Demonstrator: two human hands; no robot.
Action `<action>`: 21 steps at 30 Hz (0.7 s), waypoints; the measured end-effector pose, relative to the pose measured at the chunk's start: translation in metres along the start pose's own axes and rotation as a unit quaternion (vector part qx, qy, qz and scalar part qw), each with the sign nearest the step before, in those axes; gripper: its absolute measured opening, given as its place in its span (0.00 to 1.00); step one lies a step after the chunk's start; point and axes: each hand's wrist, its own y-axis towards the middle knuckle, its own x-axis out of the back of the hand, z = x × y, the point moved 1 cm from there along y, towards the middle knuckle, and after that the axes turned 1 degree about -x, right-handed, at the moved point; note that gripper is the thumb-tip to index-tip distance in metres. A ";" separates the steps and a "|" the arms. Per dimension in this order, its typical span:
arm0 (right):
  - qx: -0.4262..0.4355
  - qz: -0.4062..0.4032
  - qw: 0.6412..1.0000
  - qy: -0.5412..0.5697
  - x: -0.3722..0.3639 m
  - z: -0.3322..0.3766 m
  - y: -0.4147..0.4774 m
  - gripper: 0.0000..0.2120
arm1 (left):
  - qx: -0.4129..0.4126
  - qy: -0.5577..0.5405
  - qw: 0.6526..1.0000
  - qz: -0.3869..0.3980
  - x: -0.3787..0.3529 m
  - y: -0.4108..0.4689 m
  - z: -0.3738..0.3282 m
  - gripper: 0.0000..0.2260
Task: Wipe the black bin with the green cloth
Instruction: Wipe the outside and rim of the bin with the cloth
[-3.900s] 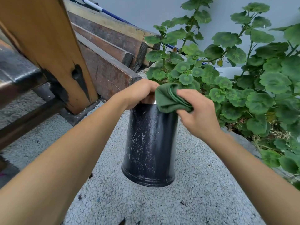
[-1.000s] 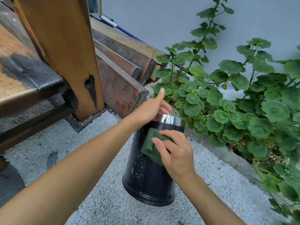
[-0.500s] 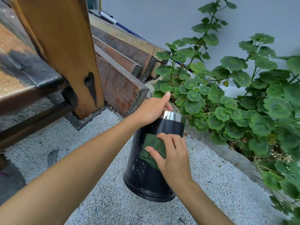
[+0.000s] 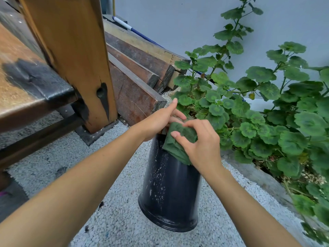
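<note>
Beside the plant [image 4: 267,122], left hand [image 4: 158,122] grips the rim of the bin [image 4: 169,193], likely light and stiff; right fingers [image 4: 179,139] clench the soft cloth [image 4: 186,132] against its wall.

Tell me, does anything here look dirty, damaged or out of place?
The side of the black bin carries many whitish specks, left of and below the green cloth that the right hand holds, so that part looks unwiped. Nothing else stands out.

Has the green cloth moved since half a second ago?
Yes: the green cloth slid up the black bin, from below the rim to over it.
</note>
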 end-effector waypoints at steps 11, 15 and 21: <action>0.185 0.189 0.963 -0.050 -0.015 0.010 -0.167 0.13 | -0.058 0.210 0.976 0.028 -0.010 -0.005 0.006 0.25; 0.200 0.207 0.957 -0.039 -0.001 0.001 -0.179 0.12 | -0.085 0.257 0.961 0.053 -0.010 -0.013 0.020 0.29; 0.098 0.102 0.990 0.015 0.044 -0.019 -0.116 0.14 | -0.108 0.284 0.953 0.010 -0.015 -0.019 0.029 0.33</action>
